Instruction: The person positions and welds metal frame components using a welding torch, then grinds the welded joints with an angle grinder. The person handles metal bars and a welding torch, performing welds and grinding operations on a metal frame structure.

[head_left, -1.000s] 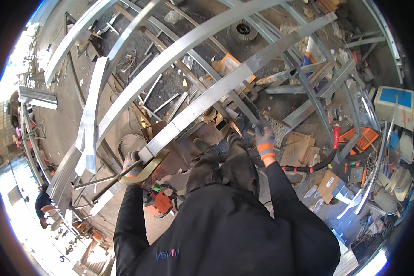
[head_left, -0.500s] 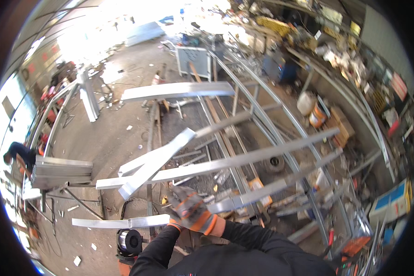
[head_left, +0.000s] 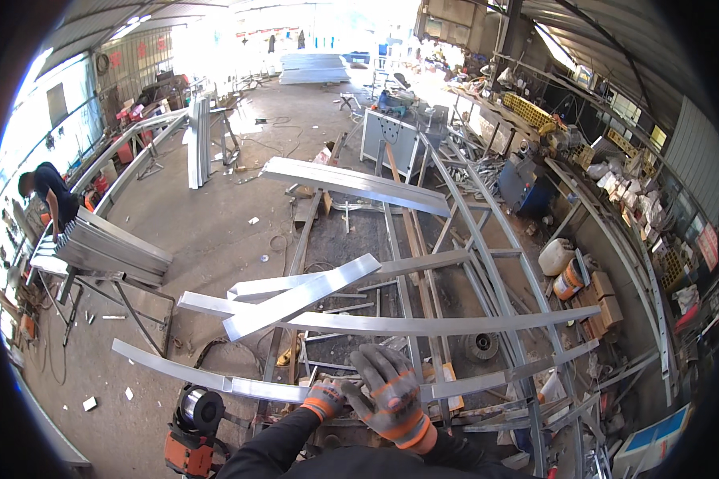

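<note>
My left hand (head_left: 325, 397), in a grey and orange work glove, lies against the nearest long metal tube (head_left: 268, 390). Its fingers look curled, and what they hold, if anything, is hidden. Just to its right, my gloved right hand (head_left: 391, 401) is raised over the same tube, fingers stretched and spread, holding nothing. Farther away, a second long tube (head_left: 423, 326) runs roughly parallel. A short flat metal bar (head_left: 303, 297) lies slantwise across it, beside another tube (head_left: 427, 262).
A bundle of metal profiles (head_left: 355, 185) rests farther ahead. An orange machine with a wire spool (head_left: 200, 411) stands at near left. Far left, a person (head_left: 48, 191) bends over stacked profiles (head_left: 116, 247). Steel rails (head_left: 487, 263), buckets (head_left: 567, 279) and a cardboard box (head_left: 605, 303) are at right.
The view has tilted up and turned. My hands, overlapping before, have drawn apart side by side, and the right one has spread its fingers. The metal pieces look unmoved.
</note>
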Demonstrator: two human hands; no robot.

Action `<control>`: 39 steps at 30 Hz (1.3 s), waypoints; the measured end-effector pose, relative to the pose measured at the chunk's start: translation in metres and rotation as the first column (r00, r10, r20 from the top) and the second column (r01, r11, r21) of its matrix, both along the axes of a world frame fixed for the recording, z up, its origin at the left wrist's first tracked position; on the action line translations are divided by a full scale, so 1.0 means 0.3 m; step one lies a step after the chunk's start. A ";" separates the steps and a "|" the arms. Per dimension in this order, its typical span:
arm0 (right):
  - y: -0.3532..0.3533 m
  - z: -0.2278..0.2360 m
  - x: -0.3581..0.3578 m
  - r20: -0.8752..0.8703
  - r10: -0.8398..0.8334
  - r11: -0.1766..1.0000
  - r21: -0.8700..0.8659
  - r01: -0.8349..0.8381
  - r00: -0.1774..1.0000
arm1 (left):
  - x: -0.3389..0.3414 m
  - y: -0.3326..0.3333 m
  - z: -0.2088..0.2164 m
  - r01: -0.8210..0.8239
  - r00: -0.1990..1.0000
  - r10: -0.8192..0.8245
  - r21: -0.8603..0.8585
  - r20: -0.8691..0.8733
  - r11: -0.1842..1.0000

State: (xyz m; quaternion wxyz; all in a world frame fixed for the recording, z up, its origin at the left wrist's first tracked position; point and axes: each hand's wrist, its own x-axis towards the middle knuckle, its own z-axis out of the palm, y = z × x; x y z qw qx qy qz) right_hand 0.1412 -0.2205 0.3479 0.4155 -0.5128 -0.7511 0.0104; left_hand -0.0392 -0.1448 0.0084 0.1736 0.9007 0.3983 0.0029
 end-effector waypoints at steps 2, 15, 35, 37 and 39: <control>-0.002 -0.015 -0.028 0.147 0.040 0.999 -0.041 -0.035 0.988 | -0.004 0.007 -0.028 0.030 0.986 -0.037 0.049 0.163 0.998; 0.075 -0.096 -0.084 0.098 0.222 0.971 0.068 -0.229 0.970 | 0.025 0.011 -0.078 0.012 0.981 -0.014 0.009 0.195 1.000; -0.059 -0.120 -0.039 0.081 0.107 0.994 0.002 -0.108 0.991 | -0.034 -0.024 -0.014 -0.005 0.988 -0.010 0.095 0.157 0.996; -0.095 -0.169 -0.059 0.106 -0.204 0.978 -0.016 0.207 0.973 | -0.011 -0.035 0.069 -0.016 0.998 0.018 0.045 -0.054 0.999; -0.107 -0.220 -0.064 0.007 -0.244 0.956 -0.166 0.242 0.970 | -0.001 -0.040 0.119 0.034 0.990 -0.029 0.039 -0.140 0.999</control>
